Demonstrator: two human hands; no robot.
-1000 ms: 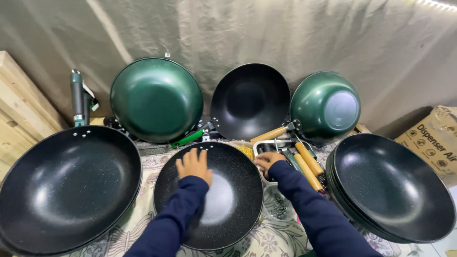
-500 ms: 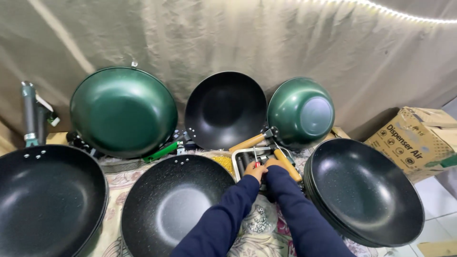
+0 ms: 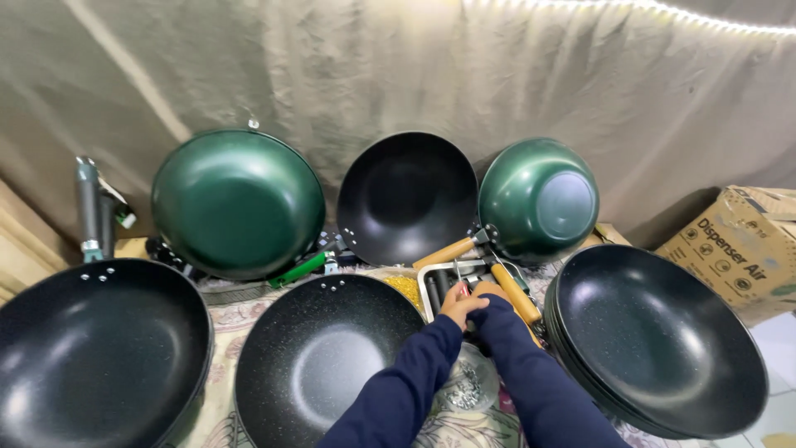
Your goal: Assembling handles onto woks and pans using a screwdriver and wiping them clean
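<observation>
Both hands meet over a metal tray (image 3: pixel 439 278): the left hand (image 3: pixel 458 305) and right hand (image 3: pixel 489 292) touch, fingers (image 3: pixel 461 292) closed around a small reddish item, too small to identify. Wooden handles (image 3: pixel 514 292) lie just right; a speckled black wok (image 3: pixel 323 357) sits left.

Glossy green enamelled metal wok (image 3: pixel 238 203); speckled matt-black non-stick pan (image 3: pixel 327 361); smooth light wooden handle (image 3: pixel 516 292); shiny steel tray (image 3: pixel 439 278); creased beige cloth backdrop (image 3: pixel 398 75).
</observation>
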